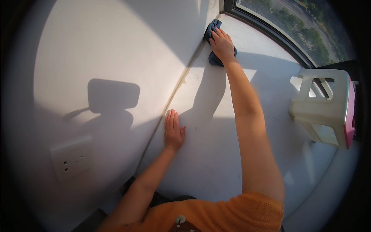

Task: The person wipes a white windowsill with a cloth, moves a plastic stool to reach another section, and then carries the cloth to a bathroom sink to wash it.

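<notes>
Fingers of the right hand (223, 45) lie spread over a crumpled dark-blue cloth (215, 59) beside the window frame (270, 31); the left hand (174, 133), outstretched, holding nothing, rests on the windowsill (208, 154) farther off; overreaching could make it slip.

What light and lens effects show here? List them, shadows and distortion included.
Head view: sunlight brightens the right hand, cloth and much of the wall; head view: a boxy shadow falls on the wall, an arm-shaped one on the sill; head view: fisheye curves the window frame and blackens the corners; head view: the socket sits in dim shade.
</notes>
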